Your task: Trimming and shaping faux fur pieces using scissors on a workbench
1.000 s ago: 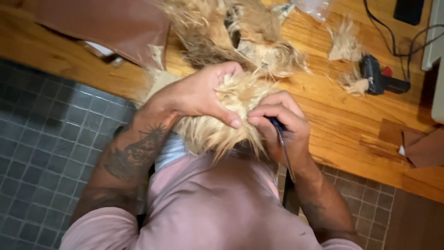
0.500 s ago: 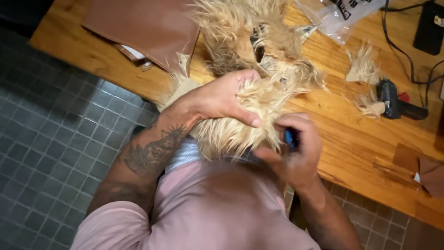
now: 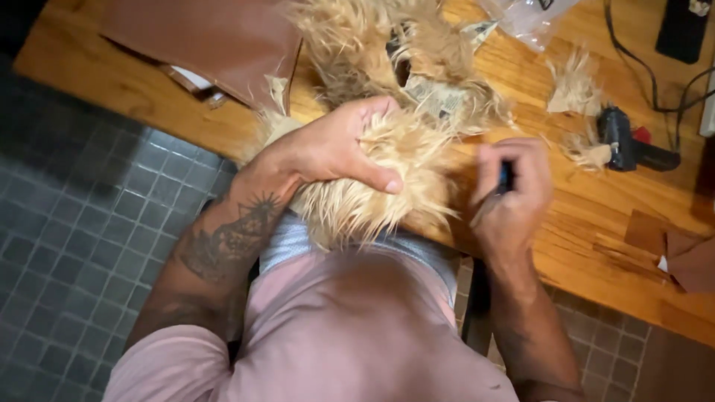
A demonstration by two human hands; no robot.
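My left hand [image 3: 335,145] grips a mass of long tan shaggy fur [image 3: 387,179] at the near edge of the wooden table [image 3: 596,223], thumb pressed across its front. More of the same fur [image 3: 350,45] lies piled further back on the table. Just right of the fur, my right hand [image 3: 510,197] is closed around a small dark tool with a blue part [image 3: 506,177]; most of the tool is hidden in the fist. The two hands are apart, with the fur's right edge between them.
A brown leather-like sheet [image 3: 201,41] lies at the back left. Loose fur tufts [image 3: 573,85], a black handheld tool [image 3: 625,141] with a cable, a clear plastic bag [image 3: 529,15] and brown scraps [image 3: 685,257] sit to the right. Grey tiled floor [image 3: 67,223] lies below.
My right hand has drawn away to the right from the fur, with the dark tool in it. My left hand keeps its grip on the fur. The view has shifted slightly.
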